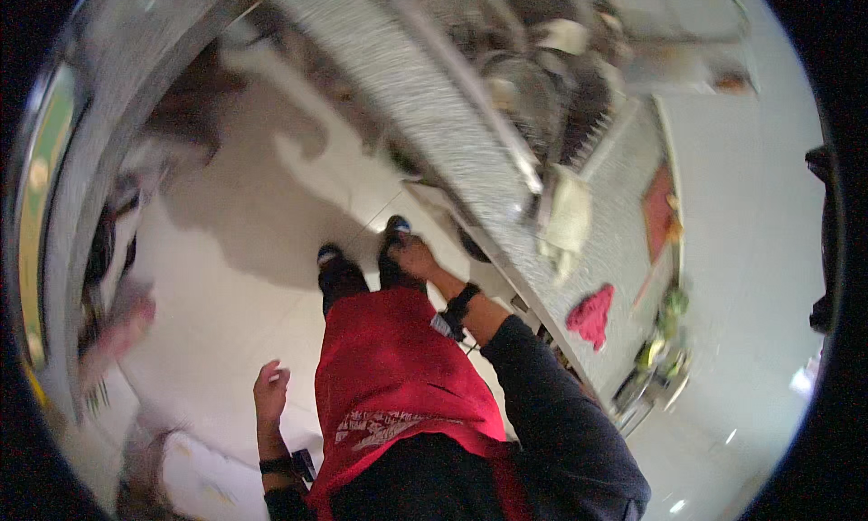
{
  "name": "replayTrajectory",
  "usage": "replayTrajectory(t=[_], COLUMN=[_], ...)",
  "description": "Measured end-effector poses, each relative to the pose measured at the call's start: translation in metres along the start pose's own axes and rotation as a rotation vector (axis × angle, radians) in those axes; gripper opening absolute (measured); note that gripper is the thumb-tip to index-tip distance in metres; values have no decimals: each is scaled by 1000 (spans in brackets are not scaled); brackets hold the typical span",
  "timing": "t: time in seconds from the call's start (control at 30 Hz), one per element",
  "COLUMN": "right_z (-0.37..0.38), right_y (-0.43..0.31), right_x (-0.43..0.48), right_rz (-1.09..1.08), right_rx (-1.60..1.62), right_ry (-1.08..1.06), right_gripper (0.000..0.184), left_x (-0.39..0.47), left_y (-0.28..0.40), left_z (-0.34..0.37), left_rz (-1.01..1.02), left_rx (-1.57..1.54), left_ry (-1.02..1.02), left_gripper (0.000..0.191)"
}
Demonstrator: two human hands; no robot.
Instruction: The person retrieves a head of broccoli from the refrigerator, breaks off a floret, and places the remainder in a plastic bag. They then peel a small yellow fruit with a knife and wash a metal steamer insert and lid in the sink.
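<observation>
My left hand (271, 391) hangs beside the red apron (400, 358), over the pale floor. Its fingers are loosely curled with a gap at the thumb, and I see nothing held in it. My right hand (411, 255) hangs low in front of my dark trousers, close to a shoe (398, 224). It is blurred, and its fingers cannot be made out well. Both wrists wear dark bands. To the right runs a metal counter (434, 121), with a crumpled red cloth (592, 316) and a pale yellow cloth (567, 216) on it.
Blurred cookware (522, 94) stands along the counter's far part. A reddish-brown board (658, 212) leans near the wall, with containers and green items (654, 365) nearer me. Another metal surface (135, 94) curves along the left. A white bin-like object (210, 480) sits at lower left.
</observation>
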State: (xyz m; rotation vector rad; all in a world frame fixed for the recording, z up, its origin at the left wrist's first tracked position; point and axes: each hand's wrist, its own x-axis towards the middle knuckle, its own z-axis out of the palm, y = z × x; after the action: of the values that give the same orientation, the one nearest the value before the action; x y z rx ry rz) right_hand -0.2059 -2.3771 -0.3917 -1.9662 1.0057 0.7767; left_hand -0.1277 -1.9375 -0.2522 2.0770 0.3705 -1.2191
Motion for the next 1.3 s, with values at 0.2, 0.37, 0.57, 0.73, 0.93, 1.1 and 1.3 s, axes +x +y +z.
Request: replayTrajectory(t=[0.2,0.37,0.57,0.73,0.93,1.1,1.3], right_z=[-61,-130,-211,-265,-294,-294,-256], right_y=[15,130,359,491,519,394,238], right_x=[-188,-307,-369,-342,-331,-373,-364], right_rz=[-188,-89,558,692,472,-249,-696], right_rx=[236,871,505,290,336,1267,608], right_ry=[255,598,1361,1485,1146,911,471], right_gripper=[47,42,33,28,32,18,24], left_x=[41,23,-54,-116,-181,-211,-269], left_y=[84,195,303,345,343,329,327], left_z=[-16,20,135,255,349,383,398], left_rz=[151,571,974,1119,1170,1240,1591], left_rx=[299,603,626,621,794,689,221], left_ry=[-87,18,106,20,-36,-28,354], left_gripper=[70,93,90,67,48,44,58])
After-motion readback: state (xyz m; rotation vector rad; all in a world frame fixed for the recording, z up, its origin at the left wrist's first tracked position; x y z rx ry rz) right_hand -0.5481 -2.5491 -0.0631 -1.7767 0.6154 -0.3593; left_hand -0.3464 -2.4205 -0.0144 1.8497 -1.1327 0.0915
